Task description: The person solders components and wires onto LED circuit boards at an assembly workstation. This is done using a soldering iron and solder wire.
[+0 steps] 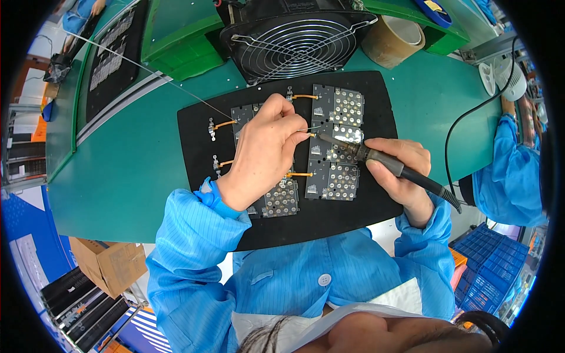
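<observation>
Flat black rectangular work mat (200,126) with rounded corners lies on the smooth green bench top (118,176). On the mat: a panel of dark circuit boards (335,147), each carrying grids of small pale round components, arranged in two columns; short orange wire leads (303,96) run from the board edges to small metal clips. Left hand (262,154), wrist in a ribbed blue cuff, rests over the left column of boards, fingers closed narrow in a pinch on a thin silvery solder wire (147,69) that trails up and left across the bench; the wire's free end sticks out just past the fingertips, over the gap between the two columns. Right hand (403,167) is wrapped pen-style round the black-handled soldering iron (376,159); its darkened metal tip points left and sits close to the wire end, on the inner edge of the right column; whether tip and wire touch I cannot tell. Black cord leaves the handle toward the lower right. Behind the mat: a black-framed fan with round wire grille (294,44), a roll of brown tape (393,40), a green plastic tray (176,44), contents not visible. Brown cardboard box (112,262) sits below the bench at left.
</observation>
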Action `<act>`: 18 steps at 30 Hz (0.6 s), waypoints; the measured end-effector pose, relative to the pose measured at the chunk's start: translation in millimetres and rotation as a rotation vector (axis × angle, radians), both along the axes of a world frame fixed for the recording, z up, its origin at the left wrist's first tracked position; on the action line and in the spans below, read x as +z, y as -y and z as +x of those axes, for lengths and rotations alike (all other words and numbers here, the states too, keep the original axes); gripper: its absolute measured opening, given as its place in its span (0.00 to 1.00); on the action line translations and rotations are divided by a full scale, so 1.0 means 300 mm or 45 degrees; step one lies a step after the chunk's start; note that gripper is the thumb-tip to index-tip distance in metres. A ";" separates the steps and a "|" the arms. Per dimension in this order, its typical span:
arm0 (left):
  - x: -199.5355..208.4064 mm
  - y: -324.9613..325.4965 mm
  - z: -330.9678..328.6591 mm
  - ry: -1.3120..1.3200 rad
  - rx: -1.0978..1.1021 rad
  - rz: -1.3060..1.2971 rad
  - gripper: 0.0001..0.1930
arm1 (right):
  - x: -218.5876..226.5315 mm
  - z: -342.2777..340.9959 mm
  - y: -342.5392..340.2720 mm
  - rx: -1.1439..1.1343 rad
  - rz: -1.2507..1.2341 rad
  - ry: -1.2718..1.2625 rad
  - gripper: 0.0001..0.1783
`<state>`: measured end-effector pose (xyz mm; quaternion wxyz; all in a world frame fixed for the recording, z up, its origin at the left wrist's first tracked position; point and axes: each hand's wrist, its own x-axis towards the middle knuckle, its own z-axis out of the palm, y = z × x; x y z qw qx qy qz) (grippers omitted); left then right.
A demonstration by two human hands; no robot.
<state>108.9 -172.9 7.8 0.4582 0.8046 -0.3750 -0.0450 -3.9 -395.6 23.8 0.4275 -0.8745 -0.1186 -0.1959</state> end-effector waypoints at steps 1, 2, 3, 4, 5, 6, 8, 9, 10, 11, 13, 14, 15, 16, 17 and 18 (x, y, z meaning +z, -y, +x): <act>0.002 0.000 0.000 -0.009 0.001 0.011 0.06 | -0.001 0.001 0.000 0.000 0.000 0.000 0.16; 0.001 0.000 0.000 -0.009 0.001 0.010 0.06 | -0.002 0.004 0.001 0.011 0.008 0.007 0.15; -0.001 0.000 0.000 -0.006 0.001 -0.001 0.06 | -0.002 0.005 0.001 0.021 0.016 0.014 0.15; -0.002 0.000 0.000 -0.003 0.000 -0.012 0.06 | -0.001 0.004 0.001 0.022 0.016 0.014 0.15; -0.002 0.000 0.000 -0.003 0.001 -0.012 0.06 | 0.002 0.002 0.001 0.027 0.009 -0.002 0.15; -0.002 0.000 -0.001 -0.011 0.003 -0.006 0.06 | 0.005 0.001 0.002 0.033 0.002 -0.018 0.15; -0.001 0.000 -0.001 -0.018 0.005 0.000 0.06 | 0.006 0.003 0.004 0.038 0.001 -0.019 0.15; -0.001 0.000 0.000 -0.004 0.005 0.000 0.06 | 0.006 0.004 0.005 0.043 0.001 -0.020 0.15; -0.001 0.000 0.000 0.010 0.006 0.000 0.06 | 0.005 0.004 0.005 0.043 0.001 -0.020 0.15; -0.001 0.000 0.000 0.010 0.005 0.000 0.06 | 0.004 0.003 0.005 0.040 0.004 -0.010 0.15; -0.003 0.001 0.000 0.010 0.004 -0.002 0.06 | 0.004 0.003 0.005 0.038 0.007 0.000 0.15; -0.003 0.001 0.000 0.011 0.004 -0.001 0.06 | 0.007 0.003 0.005 0.044 0.010 -0.011 0.15; -0.003 0.001 0.000 0.015 0.007 -0.002 0.06 | 0.008 0.003 0.005 0.051 0.013 -0.023 0.15; -0.003 0.000 -0.001 0.019 0.009 -0.003 0.06 | 0.007 0.003 0.004 0.051 0.013 -0.023 0.15; -0.002 0.001 0.000 0.019 0.008 -0.004 0.06 | 0.006 0.003 0.004 0.044 0.015 -0.016 0.15; -0.001 0.002 0.000 0.008 0.008 0.003 0.06 | 0.005 0.003 0.004 0.036 0.016 -0.009 0.15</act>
